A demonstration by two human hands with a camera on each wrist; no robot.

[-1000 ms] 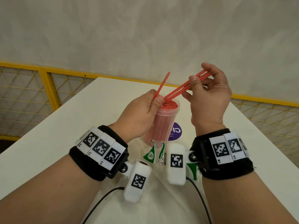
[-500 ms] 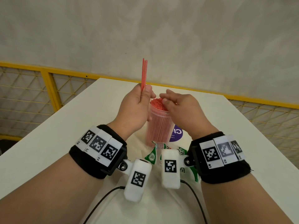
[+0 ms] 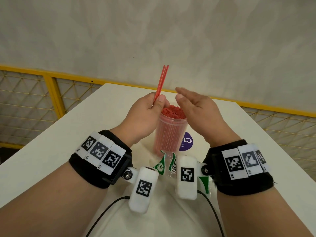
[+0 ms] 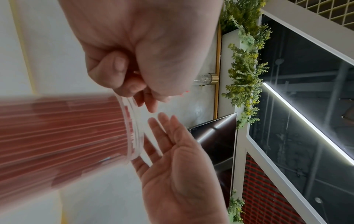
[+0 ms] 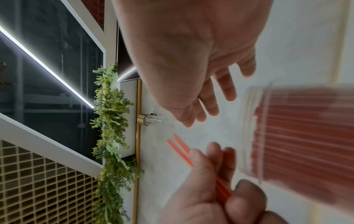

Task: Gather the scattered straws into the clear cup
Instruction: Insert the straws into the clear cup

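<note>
At the back, a pale wall (image 3: 153,31), and below it a yellow rail (image 3: 51,79) with mesh. In front of these, a white table (image 3: 51,151), reaching from the near edge to the rail.

Over the table, two bare forearms, each with a black band (image 3: 95,170) at the wrist that carries square markers. Under each wrist, a white camera (image 3: 143,185) with a black cable.

Left hand (image 3: 143,117) raised just left of the cup's mouth. Thumb and forefinger pressed together, pinching the held straws (image 3: 161,82) at their lower part. Other fingers curled, and in the left wrist view lying at the cup's rim.

Right hand (image 3: 200,113) just right of the cup's mouth, palm turned to the cup. Fingers straight and close together, thumb a little apart. Holds nothing. Cannot tell if touching the rim.

Between the two hands, the cup (image 3: 169,134), clear and tall, slightly tilted. Packed full with a red bundle (image 3: 173,112) of straws, the ends a little above the rim. Cannot tell whether resting on the table or lifted, since the base is hidden behind the cameras. Blurred in both wrist views.

Just right of the cup, low on the table, a purple sticker (image 3: 187,141) with white letters. Near the cup's base, a green and white packet (image 3: 161,166), partly hidden by the cameras.

Held straws thin and red, standing up from the left hand and leaning a little right, tips well above the cup.
</note>
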